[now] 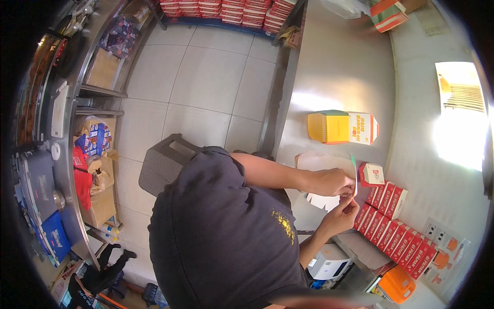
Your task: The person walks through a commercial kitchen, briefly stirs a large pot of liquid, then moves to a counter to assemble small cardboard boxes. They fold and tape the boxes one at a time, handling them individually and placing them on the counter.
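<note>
Gripping white carton [324,162] at its right edge, over table [339,77], with fingers of left hand [332,182] and right hand [342,215] closed on it. Just beside small red-and-white box [371,175]; near yellow box [335,127]. Set red boxes [399,242] in rows beyond right hand.

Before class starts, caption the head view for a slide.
Left hand and right hand hold a pale carton over a steel table near red boxes.

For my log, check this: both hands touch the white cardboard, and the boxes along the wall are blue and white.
Wrong colour: the head view shows the boxes along the wall are red and white, not blue. Both hands touch the white cardboard.
</note>
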Demonstrator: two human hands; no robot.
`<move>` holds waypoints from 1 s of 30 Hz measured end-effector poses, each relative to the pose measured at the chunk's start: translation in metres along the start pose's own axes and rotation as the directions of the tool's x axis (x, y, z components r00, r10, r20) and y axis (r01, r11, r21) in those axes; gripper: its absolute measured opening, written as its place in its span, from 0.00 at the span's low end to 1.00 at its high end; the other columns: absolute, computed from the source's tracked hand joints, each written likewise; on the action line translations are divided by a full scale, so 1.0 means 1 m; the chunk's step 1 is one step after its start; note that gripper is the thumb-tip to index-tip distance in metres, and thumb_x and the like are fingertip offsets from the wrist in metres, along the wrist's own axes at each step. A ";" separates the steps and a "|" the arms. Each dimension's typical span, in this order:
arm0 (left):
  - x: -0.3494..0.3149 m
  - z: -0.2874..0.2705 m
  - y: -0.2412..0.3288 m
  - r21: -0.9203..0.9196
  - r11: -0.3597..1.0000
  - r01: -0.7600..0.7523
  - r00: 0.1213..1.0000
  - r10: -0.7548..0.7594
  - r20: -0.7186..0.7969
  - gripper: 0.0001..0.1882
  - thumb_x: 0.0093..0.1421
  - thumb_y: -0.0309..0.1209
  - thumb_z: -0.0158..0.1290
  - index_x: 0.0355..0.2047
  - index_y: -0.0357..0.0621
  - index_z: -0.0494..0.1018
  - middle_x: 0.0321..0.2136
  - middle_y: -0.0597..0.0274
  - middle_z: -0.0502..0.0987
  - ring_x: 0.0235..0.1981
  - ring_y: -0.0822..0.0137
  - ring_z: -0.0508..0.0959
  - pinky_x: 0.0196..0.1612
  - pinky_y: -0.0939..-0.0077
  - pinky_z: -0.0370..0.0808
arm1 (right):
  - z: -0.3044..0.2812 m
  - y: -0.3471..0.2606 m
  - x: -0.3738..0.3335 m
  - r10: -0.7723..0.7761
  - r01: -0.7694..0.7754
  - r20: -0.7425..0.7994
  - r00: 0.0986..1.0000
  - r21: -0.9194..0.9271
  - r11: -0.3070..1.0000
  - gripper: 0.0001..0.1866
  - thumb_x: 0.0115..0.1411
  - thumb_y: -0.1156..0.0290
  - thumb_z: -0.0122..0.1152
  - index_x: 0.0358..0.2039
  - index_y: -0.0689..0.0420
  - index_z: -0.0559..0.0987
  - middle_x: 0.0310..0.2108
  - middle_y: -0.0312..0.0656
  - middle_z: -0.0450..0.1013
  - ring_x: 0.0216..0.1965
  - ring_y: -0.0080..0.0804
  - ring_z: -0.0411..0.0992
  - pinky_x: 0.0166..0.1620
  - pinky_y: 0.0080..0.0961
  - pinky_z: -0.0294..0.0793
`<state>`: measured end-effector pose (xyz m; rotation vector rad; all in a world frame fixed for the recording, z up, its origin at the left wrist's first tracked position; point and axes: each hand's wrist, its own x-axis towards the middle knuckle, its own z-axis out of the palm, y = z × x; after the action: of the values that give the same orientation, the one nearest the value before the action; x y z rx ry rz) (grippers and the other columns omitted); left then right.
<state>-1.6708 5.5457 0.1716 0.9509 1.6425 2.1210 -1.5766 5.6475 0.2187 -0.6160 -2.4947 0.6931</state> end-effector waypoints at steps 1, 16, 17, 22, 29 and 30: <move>-0.001 -0.004 0.002 0.056 0.998 0.011 1.000 -0.010 -0.021 0.13 0.63 0.36 0.58 0.41 0.40 0.80 0.34 0.52 0.83 0.37 0.52 0.83 0.42 0.59 0.78 | 0.000 -0.003 0.002 -0.011 0.012 0.010 1.000 -0.078 0.997 0.14 0.70 0.65 0.59 0.38 0.65 0.79 0.31 0.49 0.82 0.34 0.37 0.83 0.36 0.33 0.80; 0.000 -0.016 0.018 0.119 0.990 -0.073 0.985 0.090 -0.146 0.10 0.63 0.30 0.61 0.44 0.42 0.81 0.37 0.54 0.81 0.32 0.60 0.82 0.33 0.67 0.78 | -0.024 0.055 0.013 0.423 -0.376 -0.081 0.903 0.330 0.866 0.19 0.68 0.56 0.63 0.43 0.62 0.78 0.27 0.46 0.77 0.26 0.28 0.78 0.26 0.23 0.79; 0.001 -0.017 0.019 0.208 0.971 -0.117 0.980 0.147 -0.132 0.10 0.63 0.30 0.61 0.44 0.43 0.82 0.39 0.54 0.82 0.32 0.62 0.83 0.33 0.71 0.79 | -0.022 0.063 0.013 0.452 -0.392 -0.048 0.891 0.425 0.816 0.21 0.69 0.54 0.62 0.43 0.63 0.79 0.29 0.46 0.78 0.28 0.29 0.78 0.29 0.24 0.81; 0.004 -0.010 0.031 0.043 0.999 0.002 0.999 0.001 -0.054 0.10 0.63 0.28 0.62 0.44 0.41 0.82 0.37 0.57 0.83 0.35 0.71 0.83 0.38 0.76 0.80 | -0.019 0.012 0.017 0.351 -0.409 0.245 0.904 0.739 0.536 0.17 0.71 0.65 0.58 0.51 0.66 0.79 0.45 0.48 0.80 0.42 0.36 0.82 0.43 0.28 0.84; 0.010 0.012 0.023 -0.261 0.954 0.149 0.970 -0.192 -0.148 0.07 0.60 0.25 0.65 0.38 0.36 0.83 0.35 0.59 0.85 0.33 0.77 0.82 0.36 0.82 0.79 | -0.016 0.010 0.003 -0.104 0.136 -0.239 0.965 0.122 0.983 0.07 0.59 0.77 0.69 0.38 0.62 0.85 0.36 0.42 0.83 0.36 0.28 0.82 0.43 0.25 0.79; 0.009 0.016 0.023 -0.323 0.929 0.180 0.962 -0.235 -0.142 0.07 0.60 0.25 0.65 0.38 0.36 0.83 0.35 0.59 0.85 0.33 0.76 0.82 0.36 0.82 0.79 | -0.020 -0.004 0.001 -0.056 0.104 -0.225 0.973 0.208 0.973 0.04 0.60 0.77 0.69 0.35 0.62 0.85 0.35 0.40 0.83 0.37 0.28 0.81 0.43 0.25 0.79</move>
<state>-1.6634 5.5556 0.1983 0.4809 1.3586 2.2747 -1.5674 5.6520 0.2361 -0.4785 -2.1920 0.8097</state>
